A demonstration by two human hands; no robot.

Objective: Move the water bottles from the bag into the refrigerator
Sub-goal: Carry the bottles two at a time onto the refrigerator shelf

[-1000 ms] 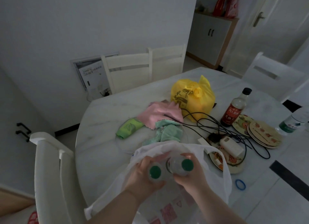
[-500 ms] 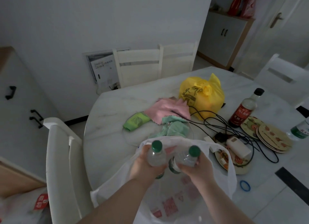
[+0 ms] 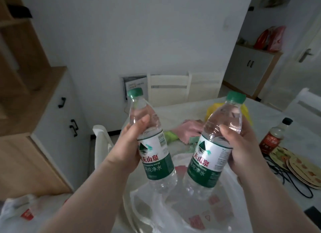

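Note:
Two clear water bottles with green caps and green-white labels are held upright above the white plastic bag [image 3: 173, 208] on the table. My left hand [image 3: 128, 144] grips the left bottle [image 3: 152, 153] around its upper body. My right hand [image 3: 243, 146] grips the right bottle [image 3: 212, 156] the same way. Both bottles are fully out of the bag. The refrigerator is not in view.
The round white table [image 3: 271, 114] carries a yellow bag [image 3: 211, 109], pink and green cloths [image 3: 185, 130], a dark sauce bottle [image 3: 274, 137], patterned plates [image 3: 298, 166] and black cables. White chairs stand behind and at my left [image 3: 101, 142]. A wooden cabinet [image 3: 34, 128] is at left.
Both hands have lifted the two bottles up out of the bag and spread them apart. The camera has tilted upward, showing more wall and cabinet.

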